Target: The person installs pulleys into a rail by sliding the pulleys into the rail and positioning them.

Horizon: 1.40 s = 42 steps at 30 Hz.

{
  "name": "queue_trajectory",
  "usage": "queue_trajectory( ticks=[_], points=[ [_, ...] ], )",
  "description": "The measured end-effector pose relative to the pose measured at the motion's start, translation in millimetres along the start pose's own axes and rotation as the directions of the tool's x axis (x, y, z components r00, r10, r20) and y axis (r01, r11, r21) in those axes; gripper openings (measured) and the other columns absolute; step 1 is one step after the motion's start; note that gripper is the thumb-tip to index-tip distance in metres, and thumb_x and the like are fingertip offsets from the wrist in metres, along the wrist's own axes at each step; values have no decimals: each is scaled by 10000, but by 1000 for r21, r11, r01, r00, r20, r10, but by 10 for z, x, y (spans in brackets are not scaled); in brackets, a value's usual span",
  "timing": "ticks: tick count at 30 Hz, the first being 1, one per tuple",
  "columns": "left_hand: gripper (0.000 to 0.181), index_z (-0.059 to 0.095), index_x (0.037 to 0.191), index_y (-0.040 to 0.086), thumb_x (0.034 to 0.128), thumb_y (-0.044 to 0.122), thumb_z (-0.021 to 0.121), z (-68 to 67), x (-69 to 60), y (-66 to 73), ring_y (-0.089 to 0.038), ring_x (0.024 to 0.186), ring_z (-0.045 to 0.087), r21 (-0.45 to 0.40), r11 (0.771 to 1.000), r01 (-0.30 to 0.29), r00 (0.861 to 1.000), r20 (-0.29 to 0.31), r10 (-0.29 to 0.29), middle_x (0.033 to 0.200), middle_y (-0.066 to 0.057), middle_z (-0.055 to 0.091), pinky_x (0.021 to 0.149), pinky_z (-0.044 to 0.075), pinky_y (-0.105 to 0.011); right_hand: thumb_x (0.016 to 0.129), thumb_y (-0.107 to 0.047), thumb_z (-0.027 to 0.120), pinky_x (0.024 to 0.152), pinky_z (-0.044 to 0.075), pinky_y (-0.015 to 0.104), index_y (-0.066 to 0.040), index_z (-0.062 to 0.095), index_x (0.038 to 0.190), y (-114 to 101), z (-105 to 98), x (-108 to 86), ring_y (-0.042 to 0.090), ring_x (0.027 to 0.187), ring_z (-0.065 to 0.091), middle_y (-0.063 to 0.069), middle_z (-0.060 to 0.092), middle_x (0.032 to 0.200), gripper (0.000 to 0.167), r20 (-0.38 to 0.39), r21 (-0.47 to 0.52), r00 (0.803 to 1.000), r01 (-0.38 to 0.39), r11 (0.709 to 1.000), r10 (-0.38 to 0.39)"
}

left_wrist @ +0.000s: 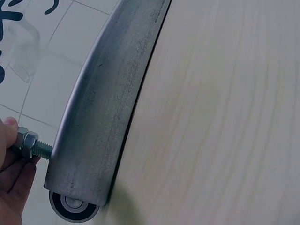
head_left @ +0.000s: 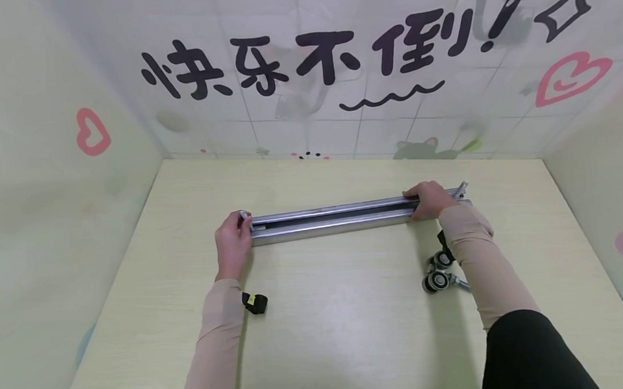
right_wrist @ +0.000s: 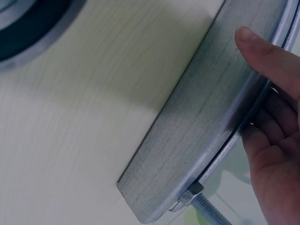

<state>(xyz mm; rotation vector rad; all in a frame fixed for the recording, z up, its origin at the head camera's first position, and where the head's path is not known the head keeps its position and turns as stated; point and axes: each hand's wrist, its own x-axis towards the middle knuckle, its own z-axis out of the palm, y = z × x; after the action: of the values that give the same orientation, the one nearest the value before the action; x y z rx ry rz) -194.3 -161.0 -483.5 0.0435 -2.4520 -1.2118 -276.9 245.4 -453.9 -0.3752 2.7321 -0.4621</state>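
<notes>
A long metal channel rail (head_left: pixel 330 225) lies across the table with its slot facing up. At its left end my left hand (head_left: pixel 232 245) pinches a threaded bolt with nuts (left_wrist: pixel 29 142); a round roller wheel (left_wrist: pixel 75 209) shows at that end in the left wrist view. Near the right end my right hand (head_left: pixel 431 200) grips the rail across its top, thumb on the side wall (right_wrist: pixel 187 108). Beyond that hand a second bolt (head_left: pixel 460 190) sticks up out of the slot.
Two joined roller wheels with a bolt (head_left: pixel 437 281) lie on the table (head_left: pixel 334 339) beside my right forearm. A small black block with a yellow mark (head_left: pixel 255 303) is by my left wrist. A printed white backdrop (head_left: pixel 293 98) stands behind, with side panels left and right.
</notes>
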Motion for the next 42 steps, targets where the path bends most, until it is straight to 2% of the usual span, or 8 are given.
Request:
queue_trajectory(
  ticks=[16,26,32,37,42],
  points=[
    [170,584,992,-105,864,6,573,121,-10,74,-327,871,622,-9,1000,3,999,40,-2,955,-247,629,752,535,-366,641,-92,790,974,368,495,17,549,1206,-20,-19,-28,417,1130,462,253,520,1229,624,1,-8,1000,6,1000,-6],
    [155,595,970,-104,856,0,583,160,-23,57,-327,853,628,-2,998,-60,998,-7,60,935,-242,635,740,537,-375,644,-86,784,970,371,495,17,556,1200,-21,-14,-33,418,1126,464,251,526,1222,610,-11,-16,1000,15,1000,-16],
    [158,592,970,-107,845,-12,592,184,-36,28,-332,848,629,-17,997,-69,997,-24,68,935,-249,632,735,540,-368,644,-84,785,970,372,493,18,554,1202,-25,-20,-31,417,1123,468,252,525,1222,612,-10,-8,1000,21,1000,-21],
    [175,587,997,-99,860,10,580,189,-55,9,-322,872,621,-25,998,-49,999,-5,49,962,-240,628,757,536,-355,639,-94,794,960,383,490,18,556,1200,-9,-8,-27,415,1112,477,255,530,1215,619,-12,-3,999,31,1000,-31],
    [208,575,1043,-90,877,36,565,145,-72,5,-319,890,609,-53,998,-39,998,42,42,1000,-236,617,762,530,-370,636,-95,794,947,393,488,20,556,1200,16,-1,-20,412,1099,486,259,534,1208,623,-18,-8,999,42,999,-43]
  ],
)
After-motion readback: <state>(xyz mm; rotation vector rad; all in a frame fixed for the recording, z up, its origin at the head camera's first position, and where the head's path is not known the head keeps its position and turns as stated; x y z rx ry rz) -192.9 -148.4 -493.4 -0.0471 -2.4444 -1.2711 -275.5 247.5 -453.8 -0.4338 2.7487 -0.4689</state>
